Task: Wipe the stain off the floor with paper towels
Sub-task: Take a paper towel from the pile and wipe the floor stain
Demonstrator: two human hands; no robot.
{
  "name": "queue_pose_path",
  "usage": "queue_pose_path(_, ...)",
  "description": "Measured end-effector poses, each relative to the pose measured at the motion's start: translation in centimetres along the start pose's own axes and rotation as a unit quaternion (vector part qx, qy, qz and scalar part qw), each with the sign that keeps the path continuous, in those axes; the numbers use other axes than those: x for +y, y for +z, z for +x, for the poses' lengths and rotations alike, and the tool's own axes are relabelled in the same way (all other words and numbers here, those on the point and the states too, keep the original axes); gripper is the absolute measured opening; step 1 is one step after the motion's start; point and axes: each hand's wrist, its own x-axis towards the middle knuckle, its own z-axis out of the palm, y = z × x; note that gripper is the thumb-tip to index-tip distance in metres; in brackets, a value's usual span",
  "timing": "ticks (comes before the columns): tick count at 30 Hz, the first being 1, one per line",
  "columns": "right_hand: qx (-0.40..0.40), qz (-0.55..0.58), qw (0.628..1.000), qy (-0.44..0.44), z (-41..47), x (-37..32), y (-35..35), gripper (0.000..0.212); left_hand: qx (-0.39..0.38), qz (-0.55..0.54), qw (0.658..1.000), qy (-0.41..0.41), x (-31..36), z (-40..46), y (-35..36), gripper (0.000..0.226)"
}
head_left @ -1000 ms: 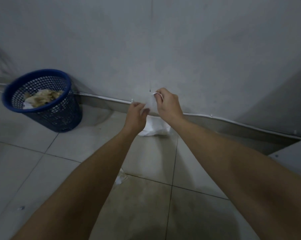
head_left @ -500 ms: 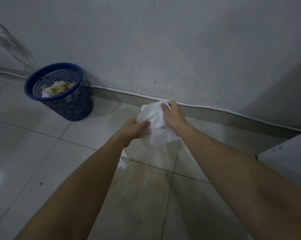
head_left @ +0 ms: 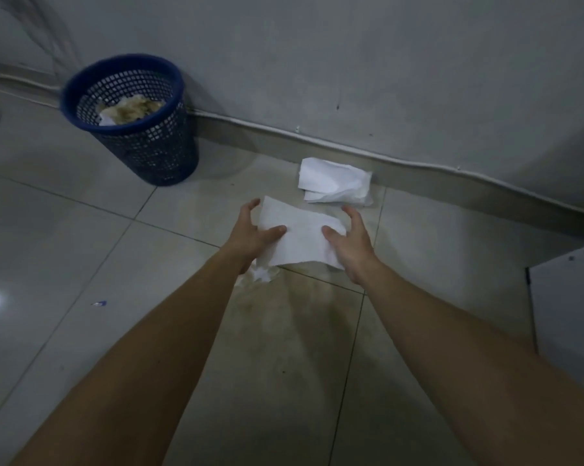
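My left hand (head_left: 250,235) and my right hand (head_left: 352,242) hold a white paper towel sheet (head_left: 300,238) stretched flat between them, each thumb lying on top of it. The sheet hovers just above the floor, over the far edge of a dull brownish stain (head_left: 284,317) that spreads across the tile joints toward me. A small torn scrap of paper (head_left: 261,274) lies on the floor under the sheet's left corner. A loose pile of white paper towels (head_left: 334,183) lies beyond my hands, against the skirting of the wall.
A blue mesh wastebasket (head_left: 169,156) with crumpled, stained paper inside stands at the back left by the wall. A white cable runs along the skirting (head_left: 418,183). A grey cabinet corner (head_left: 569,304) juts in at the right. A tiny blue speck (head_left: 99,303) lies on the left tiles.
Both hands pulled one sheet off the pile by the wall, drew it toward me and spread it out low over the stain. My view tilted down and the pile came into sight.
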Motion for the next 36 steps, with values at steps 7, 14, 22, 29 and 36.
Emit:
queue_pose_path(7,-0.085,-0.105,0.989,-0.056,-1.1,0.2,-0.2,0.045,0.030,0.188,0.977,0.092,-1.3,0.0,-0.9,0.037)
queue_pose_path(14,-0.044,-0.260,0.960,-0.094,-2.2,0.4,-0.2,0.020,0.038,0.323,0.942,0.080,-1.8,-0.9,-1.2,0.020)
queue_pose_path(22,-0.129,-0.183,0.973,-0.051,-3.3,-0.2,0.2,0.012,-0.105,0.317,0.940,0.073,-2.4,-2.6,-4.1,0.021)
queue_pose_path(29,-0.166,-0.231,0.958,-0.038,-4.4,3.0,2.3,0.015,-0.146,0.277,0.950,0.008,-6.3,-3.6,-5.8,0.017)
queue_pose_path(36,-0.117,-0.316,0.939,-0.069,-4.3,6.0,6.0,0.014,-0.102,0.426,0.899,0.024,-10.6,-3.7,-5.8,0.015)
